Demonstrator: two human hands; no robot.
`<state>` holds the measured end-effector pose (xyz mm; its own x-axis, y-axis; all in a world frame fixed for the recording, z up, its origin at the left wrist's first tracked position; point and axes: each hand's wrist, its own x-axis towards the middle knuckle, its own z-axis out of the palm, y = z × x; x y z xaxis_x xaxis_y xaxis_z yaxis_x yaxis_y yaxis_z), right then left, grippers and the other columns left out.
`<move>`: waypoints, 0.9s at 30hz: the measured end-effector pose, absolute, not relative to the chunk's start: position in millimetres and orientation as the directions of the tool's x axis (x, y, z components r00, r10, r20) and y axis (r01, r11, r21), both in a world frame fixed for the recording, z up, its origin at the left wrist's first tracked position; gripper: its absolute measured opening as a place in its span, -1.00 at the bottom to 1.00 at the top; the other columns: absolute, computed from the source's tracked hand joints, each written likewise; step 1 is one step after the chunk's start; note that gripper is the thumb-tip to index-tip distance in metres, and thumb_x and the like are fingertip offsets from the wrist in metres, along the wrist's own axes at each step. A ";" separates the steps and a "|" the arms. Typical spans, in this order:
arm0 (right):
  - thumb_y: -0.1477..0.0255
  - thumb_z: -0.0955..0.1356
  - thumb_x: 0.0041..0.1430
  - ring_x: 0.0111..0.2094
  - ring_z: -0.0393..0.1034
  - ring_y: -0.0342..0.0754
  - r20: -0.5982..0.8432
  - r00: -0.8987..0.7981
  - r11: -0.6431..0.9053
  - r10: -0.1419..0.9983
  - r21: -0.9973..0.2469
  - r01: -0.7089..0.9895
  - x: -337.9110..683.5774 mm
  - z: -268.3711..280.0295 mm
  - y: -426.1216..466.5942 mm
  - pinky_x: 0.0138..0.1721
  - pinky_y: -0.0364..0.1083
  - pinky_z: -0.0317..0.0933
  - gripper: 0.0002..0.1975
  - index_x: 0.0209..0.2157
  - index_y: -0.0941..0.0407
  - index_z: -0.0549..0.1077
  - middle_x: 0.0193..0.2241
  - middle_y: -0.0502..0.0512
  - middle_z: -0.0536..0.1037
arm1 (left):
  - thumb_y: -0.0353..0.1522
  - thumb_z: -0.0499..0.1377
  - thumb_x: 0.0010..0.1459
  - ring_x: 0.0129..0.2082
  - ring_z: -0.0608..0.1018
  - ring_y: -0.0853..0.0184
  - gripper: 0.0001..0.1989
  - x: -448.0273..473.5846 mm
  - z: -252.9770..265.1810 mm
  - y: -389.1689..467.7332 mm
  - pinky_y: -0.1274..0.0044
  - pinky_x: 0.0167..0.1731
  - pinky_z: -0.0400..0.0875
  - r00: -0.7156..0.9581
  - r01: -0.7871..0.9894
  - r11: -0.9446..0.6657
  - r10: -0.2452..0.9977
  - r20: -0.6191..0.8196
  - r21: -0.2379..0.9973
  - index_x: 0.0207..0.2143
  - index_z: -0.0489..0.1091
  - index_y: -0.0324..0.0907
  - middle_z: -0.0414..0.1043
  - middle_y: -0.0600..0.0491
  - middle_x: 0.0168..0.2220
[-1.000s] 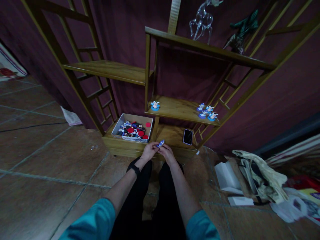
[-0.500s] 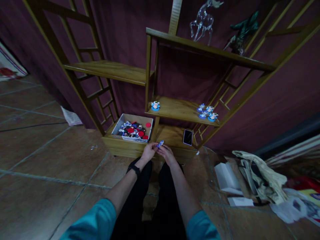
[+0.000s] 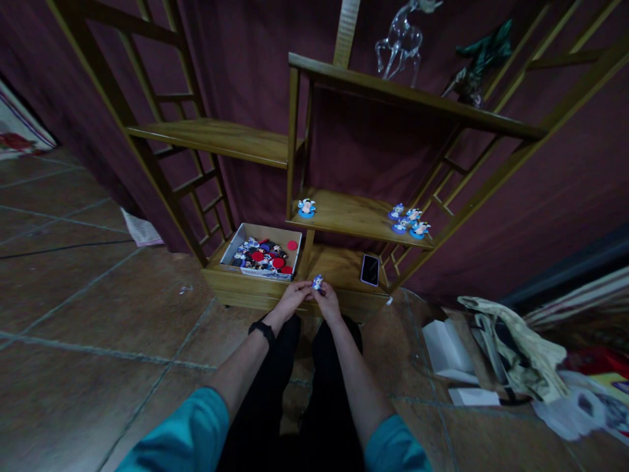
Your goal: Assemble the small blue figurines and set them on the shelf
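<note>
A small purple-and-white figurine (image 3: 318, 282) is held between both hands, in front of the shelf unit's low bottom board. My left hand (image 3: 295, 295) grips it from the left, fingers closed. From the right, the closed fingers of my right hand (image 3: 327, 302) hold it too. Just beyond my left hand stands an open cardboard box (image 3: 236, 240) with a jumble of figurine parts and red discs (image 3: 278, 262). On the middle shelf (image 3: 351, 215), one figurine on a blue base (image 3: 306, 208) stands at the left, and several purple and blue ones (image 3: 409, 223) are grouped at the right.
A phone (image 3: 370, 270) lies on the bottom board at the right. Above, a clear glass deer (image 3: 400, 42) and a dark green ornament (image 3: 484, 56) stand on the upper shelf. White boxes (image 3: 448, 351), cloth (image 3: 521, 347) and plastic bags (image 3: 570, 406) lie on the floor at right.
The figurine has been turned from a slanted position to more upright between my hands. My right hand has shifted slightly around it. The things on the shelves have stayed put.
</note>
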<state>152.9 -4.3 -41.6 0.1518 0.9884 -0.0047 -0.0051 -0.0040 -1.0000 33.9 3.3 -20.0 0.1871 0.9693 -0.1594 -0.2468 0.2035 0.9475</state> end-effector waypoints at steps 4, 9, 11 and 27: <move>0.41 0.38 -0.14 -0.25 0.42 -0.04 0.009 0.121 0.007 0.993 -1.000 0.016 151.7 -42.0 -5.4 -0.10 -0.03 0.26 -0.70 -0.26 0.03 0.45 -0.29 -0.02 0.55 | -0.33 0.23 -0.10 -0.44 0.49 0.37 -0.72 32.3 -24.3 6.7 0.55 -0.36 0.38 0.190 -0.118 0.131 0.976 -0.107 0.984 -0.29 0.49 -0.28 0.51 0.00 -0.40; 0.46 0.37 -0.16 -0.18 0.41 -0.02 -0.004 0.100 -0.001 0.995 -1.000 -0.025 150.5 -37.0 -8.3 -0.04 -0.01 0.23 -0.68 -0.25 0.00 0.46 -0.23 -0.03 0.55 | -0.43 0.18 -0.10 -0.43 0.48 0.37 -0.77 31.8 -27.2 9.3 0.55 -0.38 0.37 0.126 -0.068 0.079 0.990 -0.070 0.995 -0.32 0.51 -0.26 0.51 0.03 -0.41; 0.45 0.36 -0.14 -0.15 0.40 -0.01 -0.035 0.084 -0.030 0.996 -0.998 -0.061 150.9 -35.5 -8.7 -0.03 0.00 0.23 -0.68 -0.24 -0.01 0.45 -0.24 -0.04 0.56 | -0.45 0.16 -0.10 -0.44 0.48 0.37 -0.76 32.5 -26.8 9.2 0.55 -0.38 0.37 0.109 -0.076 0.084 0.991 -0.076 0.994 -0.31 0.51 -0.25 0.51 0.03 -0.42; 0.43 0.42 -0.27 -0.23 0.41 0.00 -0.060 0.191 -0.024 0.980 -0.982 -0.186 154.7 -37.9 -7.7 -0.12 0.00 0.28 -0.59 -0.24 0.06 0.44 -0.32 0.02 0.53 | -0.47 0.28 -0.20 -0.36 0.50 0.34 -0.66 29.6 -18.6 3.7 0.49 -0.23 0.36 0.149 -0.131 0.062 0.988 -0.042 0.989 -0.25 0.48 -0.27 0.53 0.01 -0.34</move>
